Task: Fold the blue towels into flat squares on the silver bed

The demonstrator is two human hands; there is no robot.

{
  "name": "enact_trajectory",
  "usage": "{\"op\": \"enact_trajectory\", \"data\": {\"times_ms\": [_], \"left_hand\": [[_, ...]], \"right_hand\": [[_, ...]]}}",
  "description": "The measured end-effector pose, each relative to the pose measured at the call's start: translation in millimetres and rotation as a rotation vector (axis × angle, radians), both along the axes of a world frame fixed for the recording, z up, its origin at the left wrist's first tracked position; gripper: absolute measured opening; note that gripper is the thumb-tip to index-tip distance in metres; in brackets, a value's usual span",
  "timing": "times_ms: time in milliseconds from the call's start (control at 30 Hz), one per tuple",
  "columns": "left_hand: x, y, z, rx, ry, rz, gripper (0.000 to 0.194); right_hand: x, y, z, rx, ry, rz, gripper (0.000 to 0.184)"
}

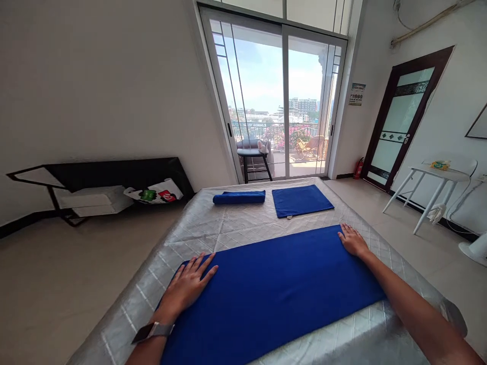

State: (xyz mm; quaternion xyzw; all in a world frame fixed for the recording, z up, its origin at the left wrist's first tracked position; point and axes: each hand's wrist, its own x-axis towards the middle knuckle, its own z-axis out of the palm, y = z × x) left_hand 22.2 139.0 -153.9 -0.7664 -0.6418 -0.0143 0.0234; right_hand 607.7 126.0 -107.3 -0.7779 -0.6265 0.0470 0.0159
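Note:
A large blue towel [277, 289] lies spread flat across a bed with a silver quilted cover [213, 228]. My left hand [188, 286] rests palm down on the towel's left end, fingers stretched out and apart. My right hand [353, 240] lies flat on the towel's far right corner, fingers extended. Neither hand holds anything. Farther back on the bed sit a rolled blue towel [239, 197] and a folded flat blue towel [300, 199]. A dark watch is on my left wrist.
A black frame [114, 175] leans on the left wall with white boxes and a printed bag. A stool [254, 158] stands by the glass balcony doors. A white table [433, 185], a fire extinguisher [358, 169] and a dark door are on the right.

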Motion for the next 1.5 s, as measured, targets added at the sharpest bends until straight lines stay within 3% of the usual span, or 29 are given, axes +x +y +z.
{"op": "enact_trajectory", "data": {"times_ms": [167, 267, 400, 533, 633, 700, 800, 1033, 1133, 1300, 1367, 1500], "left_hand": [[7, -3, 8.7, -0.038, 0.009, 0.024, 0.065], [10, -5, 11.9, -0.03, 0.016, 0.038, 0.064], [13, -7, 14.0, -0.016, 0.053, 0.025, 0.061], [12, -6, 13.4, -0.017, 0.052, 0.001, 0.061], [10, -3, 9.4, 0.0, 0.024, 0.01, 0.062], [7, 0, 5.6, 0.011, 0.022, 0.002, 0.062], [2, 3, 0.9, 0.019, 0.047, -0.039, 0.061], [2, 1, 2.3, 0.018, 0.01, -0.033, 0.061], [5, 2, 9.5, 0.005, 0.006, -0.032, 0.062], [8, -12, 19.4, 0.024, -0.001, 0.028, 0.064], [5, -31, 15.7, 0.051, -0.011, 0.011, 0.064], [-4, -84, -2.3, 0.032, -0.016, -0.064, 0.061]], "right_hand": [[-15, -3, 10.6, 0.029, -0.084, -0.041, 0.063], [-45, -8, 24.5, 0.101, -0.116, -0.002, 0.06], [-138, -22, 31.0, 0.189, 0.039, 0.243, 0.058], [-240, -42, 16.2, 0.186, 0.235, 0.572, 0.063], [-273, -53, 3.5, 0.149, 0.3, 0.712, 0.066], [-269, -59, -0.8, 0.111, 0.314, 0.724, 0.067], [-230, -66, -0.9, 0.068, 0.297, 0.631, 0.067], [-63, -72, -3.2, 0.013, 0.1, 0.131, 0.072], [-12, -72, -12.0, 0.018, 0.08, 0.024, 0.069], [1, -72, -10.9, 0.095, 0.028, 0.051, 0.05], [-5, -72, -3.2, 0.138, 0.028, 0.058, 0.038], [-41, -76, 7.8, 0.181, 0.07, 0.091, 0.039]]}}
